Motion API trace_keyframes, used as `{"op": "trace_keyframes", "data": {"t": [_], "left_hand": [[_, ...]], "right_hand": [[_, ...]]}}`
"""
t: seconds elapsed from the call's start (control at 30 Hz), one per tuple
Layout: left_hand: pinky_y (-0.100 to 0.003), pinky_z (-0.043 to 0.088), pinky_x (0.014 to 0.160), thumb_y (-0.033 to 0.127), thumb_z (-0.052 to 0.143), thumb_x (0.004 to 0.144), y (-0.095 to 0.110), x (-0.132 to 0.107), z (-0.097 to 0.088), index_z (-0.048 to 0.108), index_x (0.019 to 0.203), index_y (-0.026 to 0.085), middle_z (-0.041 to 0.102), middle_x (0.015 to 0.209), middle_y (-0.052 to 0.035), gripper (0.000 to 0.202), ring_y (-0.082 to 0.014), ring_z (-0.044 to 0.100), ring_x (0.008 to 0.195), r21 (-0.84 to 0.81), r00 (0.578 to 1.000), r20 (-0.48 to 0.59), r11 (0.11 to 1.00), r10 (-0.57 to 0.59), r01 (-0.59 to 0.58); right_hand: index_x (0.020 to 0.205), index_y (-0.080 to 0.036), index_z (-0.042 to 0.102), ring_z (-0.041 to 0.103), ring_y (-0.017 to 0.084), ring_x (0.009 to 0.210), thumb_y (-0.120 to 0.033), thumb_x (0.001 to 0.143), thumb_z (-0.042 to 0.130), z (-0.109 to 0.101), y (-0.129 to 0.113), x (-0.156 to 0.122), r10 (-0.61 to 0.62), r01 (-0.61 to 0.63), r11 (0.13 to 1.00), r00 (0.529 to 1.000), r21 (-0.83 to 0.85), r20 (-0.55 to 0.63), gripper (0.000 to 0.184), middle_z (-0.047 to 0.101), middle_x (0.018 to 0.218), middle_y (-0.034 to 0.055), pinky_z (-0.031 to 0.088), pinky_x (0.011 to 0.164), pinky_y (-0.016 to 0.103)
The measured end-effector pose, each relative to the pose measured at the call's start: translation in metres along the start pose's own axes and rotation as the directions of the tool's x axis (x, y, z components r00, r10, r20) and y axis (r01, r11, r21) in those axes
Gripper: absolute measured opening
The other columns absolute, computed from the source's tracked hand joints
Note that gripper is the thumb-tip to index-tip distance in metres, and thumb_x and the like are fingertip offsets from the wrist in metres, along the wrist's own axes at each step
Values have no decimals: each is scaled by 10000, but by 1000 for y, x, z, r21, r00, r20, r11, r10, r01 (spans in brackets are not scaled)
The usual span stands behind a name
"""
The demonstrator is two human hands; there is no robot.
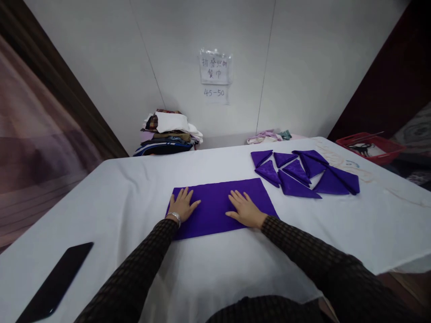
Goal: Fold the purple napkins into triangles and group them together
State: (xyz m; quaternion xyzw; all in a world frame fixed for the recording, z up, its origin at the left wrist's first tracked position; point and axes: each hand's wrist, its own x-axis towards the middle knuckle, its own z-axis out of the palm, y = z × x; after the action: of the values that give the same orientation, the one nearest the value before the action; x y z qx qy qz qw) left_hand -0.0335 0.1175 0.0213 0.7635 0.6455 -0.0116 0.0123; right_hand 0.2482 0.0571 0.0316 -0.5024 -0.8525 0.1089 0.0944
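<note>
My feed: purple napkin (213, 211) lay at six o'clock. Left hand (182, 204) rested splayed at its nine, right hand (247, 211) likewise at three, neither gripping; I judged even outward pressure best.

Tablecloth (134, 190) lies open left of the purple cloth (213, 206); folded triangles (296, 171) obstruct far right.

Long dark sleeves (308, 246), fine brownish check; silvery bracelet (175, 216) (left side, band-like).
</note>
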Motion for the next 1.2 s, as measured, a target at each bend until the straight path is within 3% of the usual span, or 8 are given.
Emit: {"op": "trace_keyframes", "data": {"t": [0.17,0.3,0.43,0.57,0.7,0.8,1.03,1.2], "left_hand": [[-541,131,1091,613,221,860,3,18,15,280,1423,186,188,1519,-88,709,-272,135,1394,-25,999,27,999,-26,27],[-535,133,1094,614,211,862,-2,17,22,280,1422,196,198,1518,-75,702,-262,139,1394,-37,1000,3,999,-17,17],[-540,135,1093,610,227,862,-2,17,20,290,1418,193,210,1514,-74,698,-263,144,1393,-53,1000,13,999,-10,11],[-528,155,1094,587,235,870,-4,19,17,297,1413,175,225,1509,-85,684,-256,155,1391,-80,1000,3,996,-29,29],[-517,135,1102,589,249,864,-10,25,17,335,1394,143,237,1503,-102,698,-271,149,1391,-5,998,-55,1000,-6,5],[-515,152,1096,612,244,853,-16,29,20,328,1397,123,241,1499,-122,737,-289,161,1386,13,998,-40,999,-42,43],[-512,177,1087,607,205,863,-23,30,27,301,1409,142,228,1506,-105,724,-273,167,1385,-31,997,-33,997,-74,73],[-512,179,1085,600,227,863,-20,29,26,308,1406,148,246,1500,-111,712,-273,177,1382,-28,996,-43,997,-76,75]], "right_hand": [[1415,-100,297,156,271,1379,-628,887,251,15,19,51,37,-37,999,997,8,68,748,240,1490,145,113,1092,493],[1418,-128,288,162,245,1377,-600,904,235,14,74,44,206,-206,977,978,-47,7,700,235,1498,112,102,1093,474],[1408,-97,293,175,262,1370,-577,915,219,6,115,26,447,-453,887,891,-91,-79,692,244,1490,140,138,1074,488],[1391,-41,311,165,299,1368,-599,901,233,5,104,23,471,-486,865,872,-123,-131,747,249,1475,197,113,1075,494],[1415,-74,284,129,269,1384,-645,880,209,11,62,36,193,-199,976,978,-89,-72,786,224,1492,164,67,1100,450],[1425,-107,276,144,251,1384,-659,874,196,16,50,46,74,-73,997,997,-30,17,784,229,1496,137,89,1103,439],[1422,-104,276,164,244,1378,-625,895,198,13,99,40,308,-311,948,950,-69,-50,746,233,1497,122,109,1093,450],[1417,-102,284,168,236,1375,-620,898,179,16,109,34,379,-390,916,919,-94,-110,741,242,1494,120,102,1091,425]]}}
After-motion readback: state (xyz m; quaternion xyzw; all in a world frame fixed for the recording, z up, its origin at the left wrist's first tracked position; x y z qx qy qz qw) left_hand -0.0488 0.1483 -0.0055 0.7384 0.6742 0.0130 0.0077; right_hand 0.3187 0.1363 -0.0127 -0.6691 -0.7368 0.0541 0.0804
